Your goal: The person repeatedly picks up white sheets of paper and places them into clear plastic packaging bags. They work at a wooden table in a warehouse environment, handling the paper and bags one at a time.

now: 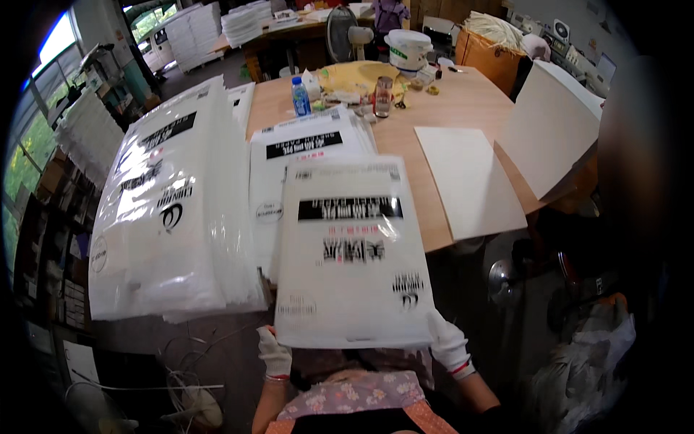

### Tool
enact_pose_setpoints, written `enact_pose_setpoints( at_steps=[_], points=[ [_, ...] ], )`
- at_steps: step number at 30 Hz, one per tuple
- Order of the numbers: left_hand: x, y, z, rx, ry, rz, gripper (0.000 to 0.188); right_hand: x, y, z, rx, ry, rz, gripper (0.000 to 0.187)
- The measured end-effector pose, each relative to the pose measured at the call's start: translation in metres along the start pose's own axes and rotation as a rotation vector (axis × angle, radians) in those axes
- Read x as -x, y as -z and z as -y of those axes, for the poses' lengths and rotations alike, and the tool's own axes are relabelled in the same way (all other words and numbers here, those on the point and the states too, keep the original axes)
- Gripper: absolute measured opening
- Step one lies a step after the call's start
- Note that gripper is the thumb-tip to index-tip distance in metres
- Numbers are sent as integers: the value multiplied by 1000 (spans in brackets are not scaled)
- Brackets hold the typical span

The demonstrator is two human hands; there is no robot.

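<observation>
A pack of paper (pixel 347 271) in shiny clear plastic, with black and red print, is in front of me. Its far part overlaps a stack of similar packs (pixel 312 184) on the table. My left hand (pixel 275 354), in a white knit glove, is closed at the pack's near left corner. At the near right corner, my right hand (pixel 450 343) in a matching glove grips the edge. The fingers beneath the pack are hidden. A tall pile of larger plastic-wrapped packs (pixel 163 210) rises to the left.
On the wooden table (pixel 477 87) lie a white board (pixel 470 181), a blue-capped bottle (pixel 301 97), a glass (pixel 383 98) and a white bucket (pixel 409 50). A stack of white sheets (pixel 553 126) stands at the right edge. Plastic bags (pixel 585 362) sit low on the right.
</observation>
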State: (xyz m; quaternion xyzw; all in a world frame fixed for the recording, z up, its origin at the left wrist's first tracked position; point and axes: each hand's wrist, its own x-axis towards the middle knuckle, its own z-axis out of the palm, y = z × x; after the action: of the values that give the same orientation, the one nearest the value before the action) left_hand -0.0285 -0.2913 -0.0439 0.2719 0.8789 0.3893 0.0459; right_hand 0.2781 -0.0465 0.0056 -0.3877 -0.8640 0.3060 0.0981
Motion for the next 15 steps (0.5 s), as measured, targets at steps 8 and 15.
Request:
enact_pose_setpoints(
  at_steps=[8,15],
  points=[
    [-46,-11,-106,430,-480,50,6,-32,-58,-107,-950,-354,-31,44],
    [-89,127,-194,781,-816,-300,37,-103,-29,86,-1526,36,135,49]
  ],
)
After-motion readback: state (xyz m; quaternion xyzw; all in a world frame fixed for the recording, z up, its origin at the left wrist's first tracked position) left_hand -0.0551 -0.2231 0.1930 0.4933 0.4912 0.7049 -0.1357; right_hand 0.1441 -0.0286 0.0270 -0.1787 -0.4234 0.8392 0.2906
